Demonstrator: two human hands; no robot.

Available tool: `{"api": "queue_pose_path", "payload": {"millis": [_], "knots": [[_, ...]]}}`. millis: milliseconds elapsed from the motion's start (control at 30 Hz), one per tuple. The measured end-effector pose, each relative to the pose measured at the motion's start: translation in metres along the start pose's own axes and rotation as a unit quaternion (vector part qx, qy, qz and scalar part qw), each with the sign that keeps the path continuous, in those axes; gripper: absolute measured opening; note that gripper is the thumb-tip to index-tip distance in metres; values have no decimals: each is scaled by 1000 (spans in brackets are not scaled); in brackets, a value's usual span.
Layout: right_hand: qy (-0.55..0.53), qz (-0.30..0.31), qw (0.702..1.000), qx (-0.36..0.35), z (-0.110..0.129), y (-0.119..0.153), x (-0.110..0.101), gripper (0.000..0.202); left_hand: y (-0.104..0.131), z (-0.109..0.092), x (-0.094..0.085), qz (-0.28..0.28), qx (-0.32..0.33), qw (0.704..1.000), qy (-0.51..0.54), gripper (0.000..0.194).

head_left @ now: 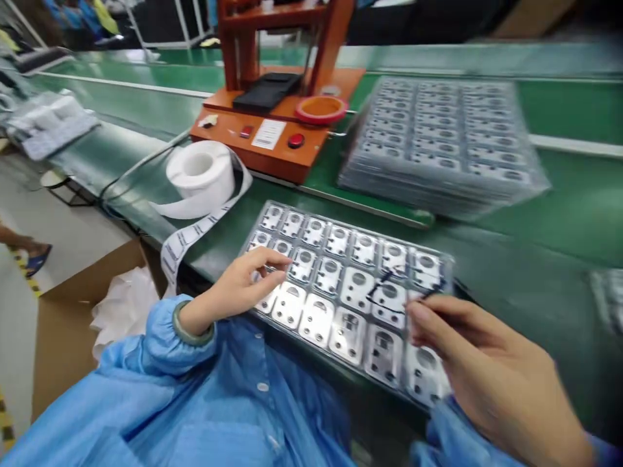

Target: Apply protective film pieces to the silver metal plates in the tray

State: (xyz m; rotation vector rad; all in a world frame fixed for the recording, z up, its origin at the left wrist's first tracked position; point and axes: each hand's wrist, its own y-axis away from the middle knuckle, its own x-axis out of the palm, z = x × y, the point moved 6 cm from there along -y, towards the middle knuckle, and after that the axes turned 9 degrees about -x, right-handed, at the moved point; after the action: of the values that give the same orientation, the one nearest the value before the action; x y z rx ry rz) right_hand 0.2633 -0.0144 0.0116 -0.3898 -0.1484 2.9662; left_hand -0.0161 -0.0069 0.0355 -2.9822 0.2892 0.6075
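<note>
A clear plastic tray with rows of silvery plates lies on the green bench in front of me. Over its left part is my left hand, fingers bent and slightly apart, with nothing visible between them. My right hand is at the tray's right side, thumb and forefinger pinched on a thin black strip. That dark, bent strip hangs over the plates in the upper right part of the tray; whether it touches them I cannot tell.
Behind the tray stands an orange press with a red tape ring. A label roll sits to its left, stacked trays to its right. A cardboard box is at the lower left.
</note>
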Motion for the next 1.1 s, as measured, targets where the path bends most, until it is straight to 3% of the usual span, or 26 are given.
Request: {"api": "queue_pose_path", "payload": {"millis": [67, 167, 433, 767, 900, 1100], "knots": [[-61, -5, 995, 79, 0, -5, 6, 29, -3, -3, 12, 12, 4, 1000, -1, 21], [-93, 20, 988, 118, -4, -14, 18, 32, -7, -6, 28, 21, -8, 1000, -12, 22], [-113, 99, 984, 96, -15, -20, 41, 34, -25, -7, 53, -28, -84, 995, -45, 23], [-141, 103, 979, 109, -12, -8, 40, 33, -32, -3, 74, 6, -183, 981, 66, 13], [-104, 88, 985, 104, -9, -3, 30, 33, -35, -7, 81, 14, -163, 986, 41, 12], [7, 69, 996, 63, -16, 2, 25, 27, -37, -14, 95, -20, -79, 995, -51, 8]]}}
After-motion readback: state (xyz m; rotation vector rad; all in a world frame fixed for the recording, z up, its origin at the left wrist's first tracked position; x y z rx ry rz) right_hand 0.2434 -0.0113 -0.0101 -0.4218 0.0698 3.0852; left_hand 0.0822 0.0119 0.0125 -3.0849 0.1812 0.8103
